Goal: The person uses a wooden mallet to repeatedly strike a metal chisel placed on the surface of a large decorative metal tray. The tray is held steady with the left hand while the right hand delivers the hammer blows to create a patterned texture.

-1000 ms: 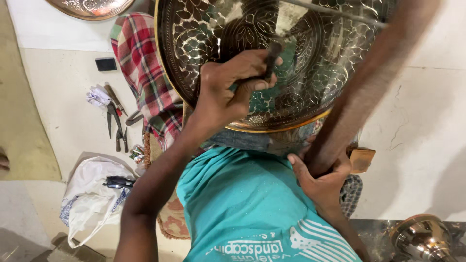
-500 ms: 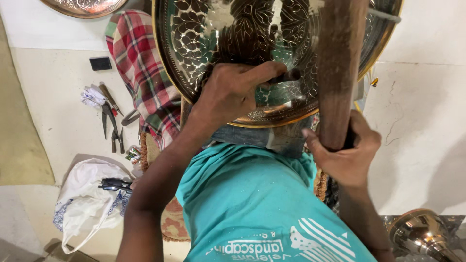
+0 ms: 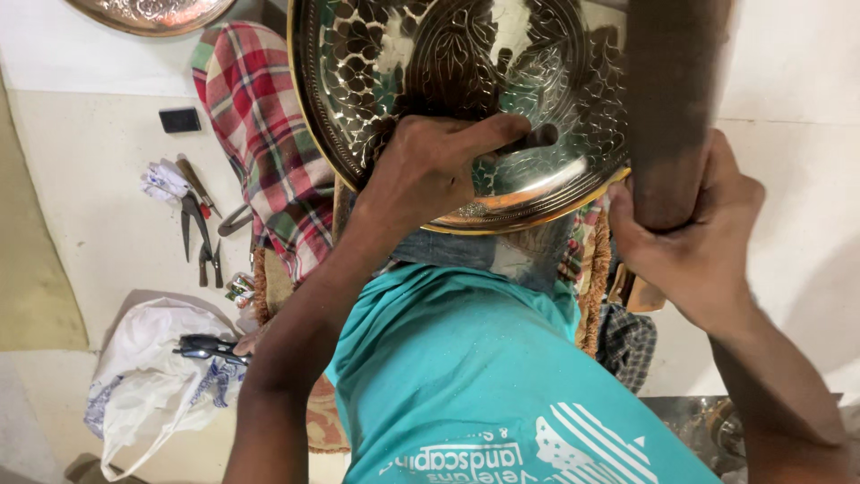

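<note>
A large round engraved metal tray (image 3: 394,54) with a brass rim rests tilted on my lap. My left hand (image 3: 439,166) lies on its lower part, fingers closed around a thin dark metal punch (image 3: 530,139) pressed to the patterned surface. My right hand (image 3: 690,242) is raised at the right, gripping the thick brown wooden mallet (image 3: 672,99), which stands upright and blurred over the tray's right edge. My teal shirt fills the bottom of the view.
A red checked cloth (image 3: 264,152) hangs beside the tray. On the pale floor at left lie pliers and small tools (image 3: 193,224), a small black block (image 3: 179,119), and a white plastic bag (image 3: 148,372) with black scissors (image 3: 210,348). Another engraved tray (image 3: 152,11) sits top left.
My right hand has come up from beside my lap and now grips the wooden mallet higher over the tray's right edge. My left hand stays on the punch.
</note>
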